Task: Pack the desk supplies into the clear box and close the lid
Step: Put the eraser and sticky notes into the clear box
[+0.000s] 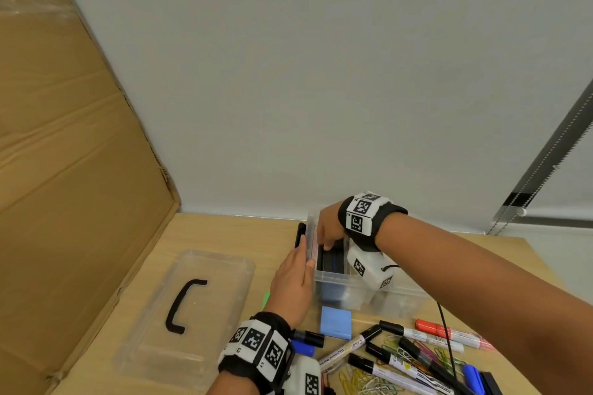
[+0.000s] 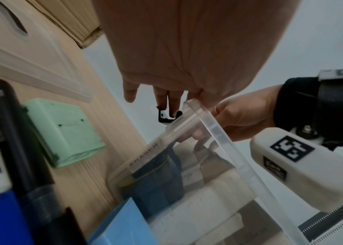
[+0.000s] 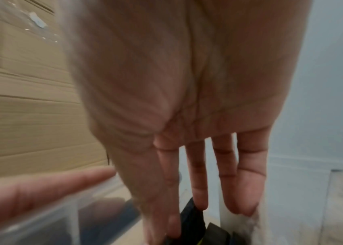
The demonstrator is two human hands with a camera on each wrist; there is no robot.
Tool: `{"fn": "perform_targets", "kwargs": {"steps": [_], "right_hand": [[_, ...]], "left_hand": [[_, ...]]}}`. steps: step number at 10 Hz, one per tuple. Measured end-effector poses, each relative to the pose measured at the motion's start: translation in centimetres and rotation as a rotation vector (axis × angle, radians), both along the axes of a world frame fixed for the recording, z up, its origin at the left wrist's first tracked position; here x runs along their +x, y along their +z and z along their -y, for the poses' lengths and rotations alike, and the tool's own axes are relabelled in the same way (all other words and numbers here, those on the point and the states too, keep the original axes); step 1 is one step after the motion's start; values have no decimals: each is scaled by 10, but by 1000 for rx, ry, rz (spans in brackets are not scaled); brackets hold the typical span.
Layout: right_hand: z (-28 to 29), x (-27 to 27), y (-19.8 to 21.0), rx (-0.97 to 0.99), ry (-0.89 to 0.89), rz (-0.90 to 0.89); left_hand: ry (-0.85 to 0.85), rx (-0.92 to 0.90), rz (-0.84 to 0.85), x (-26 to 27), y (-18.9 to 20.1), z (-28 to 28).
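On the pale wooden surface (image 1: pixel 224 234), left hand (image 1: pixel 293 282) fingers lie straight against the clear plastic box (image 1: pixel 401 298) while right hand (image 1: pixel 327 228) fingers reach straight inside; judged risk: the light box tips or skids

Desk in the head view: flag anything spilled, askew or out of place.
Coloured paper clips lie loose in a scattered heap on the wooden desk, tangled among crisscrossed black-capped markers. The clear plastic lid with a black handle lies off, left of the clear plastic box. No damage is visible.
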State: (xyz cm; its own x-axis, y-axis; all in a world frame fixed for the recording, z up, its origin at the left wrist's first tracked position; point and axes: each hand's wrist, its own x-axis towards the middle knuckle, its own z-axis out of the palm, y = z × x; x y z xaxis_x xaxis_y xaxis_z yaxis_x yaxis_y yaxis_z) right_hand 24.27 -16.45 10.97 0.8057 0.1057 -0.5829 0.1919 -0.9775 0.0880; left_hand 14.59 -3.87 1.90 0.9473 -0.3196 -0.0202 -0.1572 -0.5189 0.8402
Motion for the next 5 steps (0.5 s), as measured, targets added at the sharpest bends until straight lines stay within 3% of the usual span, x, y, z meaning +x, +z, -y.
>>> {"fn": "perform_targets", "kwargs": {"steps": [2,4,5], "right_hand": [[1,-20,2,-40,74,123],[-18,-22,-20,-254,222,-111],[-19,-15,-13,-259,224,-141]], "left_hand": [[-6,27,11,2,-2,0],[-7,26,16,3,-5,-1],[-8,33,15,2,-5,-1]]}}
